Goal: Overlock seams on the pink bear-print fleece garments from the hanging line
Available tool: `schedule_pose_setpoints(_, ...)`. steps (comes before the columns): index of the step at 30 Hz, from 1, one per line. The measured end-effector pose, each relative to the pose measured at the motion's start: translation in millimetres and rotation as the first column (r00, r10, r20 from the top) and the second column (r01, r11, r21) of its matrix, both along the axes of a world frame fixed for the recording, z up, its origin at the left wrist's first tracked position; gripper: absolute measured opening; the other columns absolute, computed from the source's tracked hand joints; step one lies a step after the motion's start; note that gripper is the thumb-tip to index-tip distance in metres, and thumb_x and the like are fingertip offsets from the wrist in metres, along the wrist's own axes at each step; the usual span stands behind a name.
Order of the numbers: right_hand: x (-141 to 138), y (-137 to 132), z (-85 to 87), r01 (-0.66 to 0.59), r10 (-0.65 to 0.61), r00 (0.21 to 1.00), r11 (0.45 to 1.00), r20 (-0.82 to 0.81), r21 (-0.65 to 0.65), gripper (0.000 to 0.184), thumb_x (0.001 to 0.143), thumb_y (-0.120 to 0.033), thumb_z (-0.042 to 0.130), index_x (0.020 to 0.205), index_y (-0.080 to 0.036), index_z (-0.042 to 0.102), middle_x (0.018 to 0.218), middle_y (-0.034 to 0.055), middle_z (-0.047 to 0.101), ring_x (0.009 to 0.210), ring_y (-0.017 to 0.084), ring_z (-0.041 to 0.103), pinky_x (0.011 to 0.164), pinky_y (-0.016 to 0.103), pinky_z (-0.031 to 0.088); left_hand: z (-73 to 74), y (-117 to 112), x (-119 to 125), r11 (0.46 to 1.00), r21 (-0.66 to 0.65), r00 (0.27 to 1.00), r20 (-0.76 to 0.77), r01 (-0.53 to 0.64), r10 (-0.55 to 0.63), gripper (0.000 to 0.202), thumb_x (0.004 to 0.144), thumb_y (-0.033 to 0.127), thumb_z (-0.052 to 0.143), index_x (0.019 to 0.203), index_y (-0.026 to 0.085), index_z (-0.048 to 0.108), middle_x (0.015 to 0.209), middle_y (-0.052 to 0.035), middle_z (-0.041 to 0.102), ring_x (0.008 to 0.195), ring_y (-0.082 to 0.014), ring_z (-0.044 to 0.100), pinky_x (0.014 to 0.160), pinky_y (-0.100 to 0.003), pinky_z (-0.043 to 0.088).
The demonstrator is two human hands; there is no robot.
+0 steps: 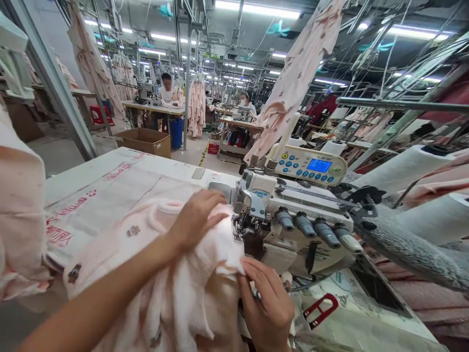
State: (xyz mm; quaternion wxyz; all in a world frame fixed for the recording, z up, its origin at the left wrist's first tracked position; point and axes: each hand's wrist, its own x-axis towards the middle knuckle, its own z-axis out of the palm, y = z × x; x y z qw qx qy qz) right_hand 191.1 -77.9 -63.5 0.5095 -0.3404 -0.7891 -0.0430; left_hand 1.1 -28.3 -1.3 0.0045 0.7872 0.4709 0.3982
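Observation:
A pale pink printed garment [154, 274] lies bunched on the white table [91, 181] in front of a white overlock sewing machine [293, 220]. My left hand [196, 217] rests on top of the fabric, fingers curled and pressing it toward the machine's presser foot [238, 225]. My right hand [266, 303] is lower, at the front of the machine, pinching the fabric's edge between thumb and fingers. The lit needle area is just right of my left fingertips.
The machine's control panel [309, 166] with a blue screen sits above it. Pink garments hang overhead [300, 73] and at the left edge [18, 210]. A cardboard box [144, 141] stands on the floor beyond the table. Other workers sit at distant tables [166, 90].

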Motion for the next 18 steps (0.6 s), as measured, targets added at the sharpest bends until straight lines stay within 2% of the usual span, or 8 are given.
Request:
schedule_pose_setpoints(1,0.2,-0.4,-0.8,-0.001,0.001,1.000,1.000,-0.009,-0.012,0.017,0.085,-0.009,0.052,0.096,-0.019,0.060,0.088,0.0069,0.066,0.081,0.018,0.062,0.071,0.030,0.048,-4.7,-22.9,9.0,0.999,0.017,0.997,0.064,-0.034,0.033,0.026,0.085,0.023,0.046,0.110,0.016,0.050,0.109,-0.0075,0.060,0.103,-0.0171,0.053,0.087,-0.032,0.044)
schedule_pose_setpoints(2,0.3,-0.8,-1.3,-0.007,0.007,1.000,1.000,-0.020,-0.025,0.016,0.085,-0.010,0.052,0.096,-0.019,0.060,0.088,0.0068,0.066,0.081,0.018,0.062,0.072,0.029,0.048,-11.1,-44.1,18.1,0.999,0.024,0.999,0.019,-0.027,0.026,0.038,0.083,0.026,0.048,0.120,0.014,0.044,0.114,-0.0095,0.058,0.107,-0.0186,0.052,0.089,-0.034,0.044)
schedule_pose_setpoints(3,0.4,-1.4,-1.5,-0.015,0.013,0.999,0.999,-0.032,-0.040,0.016,0.085,-0.010,0.051,0.096,-0.019,0.060,0.088,0.0067,0.066,0.082,0.017,0.062,0.072,0.029,0.048,-18.6,-61.7,26.5,0.998,0.048,0.996,-0.081,-0.045,0.049,0.050,0.081,0.029,0.051,0.127,0.013,0.038,0.124,-0.0114,0.053,0.117,-0.0232,0.045,0.096,-0.041,0.040)
schedule_pose_setpoints(6,0.5,-2.9,-0.5,-0.024,0.020,0.998,0.997,-0.053,-0.075,0.017,0.086,-0.009,0.050,0.096,-0.019,0.060,0.088,0.0065,0.065,0.082,0.017,0.062,0.072,0.029,0.049,-39.9,-84.9,41.1,0.983,0.095,0.941,-0.289,-0.155,0.176,0.056,0.078,0.022,0.050,0.132,0.016,0.037,0.139,-0.0093,0.040,0.130,-0.0317,0.028,0.105,-0.057,0.021)
schedule_pose_setpoints(8,0.8,-3.6,0.6,-0.021,0.018,0.999,0.997,-0.040,-0.077,0.017,0.086,-0.009,0.050,0.096,-0.019,0.060,0.089,0.0064,0.066,0.083,0.017,0.061,0.073,0.029,0.048,-47.5,-79.6,39.9,0.970,0.145,0.930,-0.287,-0.194,0.228,0.044,0.082,0.016,0.044,0.125,0.016,0.045,0.135,-0.0080,0.045,0.127,-0.0305,0.034,0.105,-0.059,0.018)
schedule_pose_setpoints(10,1.7,-3.8,1.1,-0.018,0.016,0.999,0.998,-0.030,-0.068,0.017,0.085,-0.008,0.051,0.095,-0.018,0.061,0.090,0.0064,0.066,0.083,0.018,0.061,0.073,0.030,0.047,-47.3,-68.5,31.4,0.968,0.200,0.944,-0.260,-0.153,0.203,0.035,0.086,0.012,0.037,0.117,0.016,0.052,0.127,-0.0066,0.054,0.120,-0.0262,0.044,0.105,-0.054,0.024)
schedule_pose_setpoints(14,4.7,-2.8,1.5,-0.026,0.025,1.000,0.999,-0.017,-0.033,0.015,0.085,-0.008,0.053,0.093,-0.017,0.061,0.089,0.0066,0.065,0.083,0.017,0.061,0.073,0.029,0.047,-30.5,-53.6,9.0,0.970,0.244,0.954,-0.285,-0.016,0.088,0.032,0.092,0.015,0.030,0.106,0.016,0.058,0.114,-0.0041,0.063,0.105,-0.0185,0.057,0.096,-0.041,0.042)
schedule_pose_setpoints(18,6.2,2.0,4.0,-0.019,0.019,1.000,1.000,0.003,-0.004,0.014,0.085,-0.007,0.054,0.091,-0.017,0.061,0.089,0.0064,0.065,0.081,0.016,0.060,0.072,0.029,0.045,-17.6,-48.4,-1.5,0.980,0.195,0.932,-0.362,0.042,0.032,0.034,0.093,0.018,0.028,0.106,0.016,0.060,0.113,-0.0035,0.064,0.103,-0.0177,0.059,0.092,-0.039,0.046)
